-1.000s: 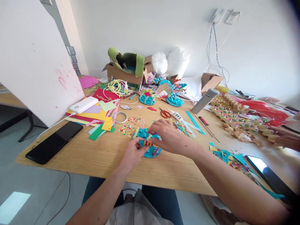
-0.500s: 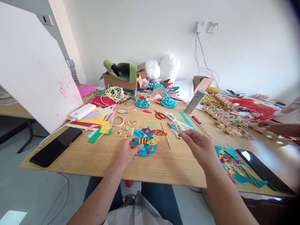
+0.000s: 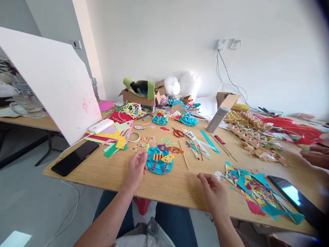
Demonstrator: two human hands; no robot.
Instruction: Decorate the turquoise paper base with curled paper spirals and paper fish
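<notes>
A round blue paper fish craft [image 3: 159, 168] lies on the table, with paper fish and pink twisted strips on it. At its left edge, my left hand [image 3: 136, 168] is closed, fingertips pinching the rim. My right hand [image 3: 212, 192] hovers over the front of the table to the right, thumb and fingers pressed together. Whatever it may hold is too small to make out. Between the hands lies a wooden stick [image 3: 184, 155], and beyond it a bundle of thin paper strips [image 3: 196, 150]. Small coloured paper bits [image 3: 138, 146] are scattered left of the craft.
Red-handled scissors [image 3: 178, 132], a glue bottle [image 3: 189, 134] and a grey flask [image 3: 218, 120] stand or lie farther back. Paper scraps [image 3: 253, 187] and a phone [image 3: 293, 193] are at right, near another person's hand [image 3: 315, 156]. Another phone [image 3: 75, 157] lies left.
My right hand has moved down toward the table's front edge, away from the paper strips. My left fingers have drawn back to the craft's left rim. The view has shifted slightly.
</notes>
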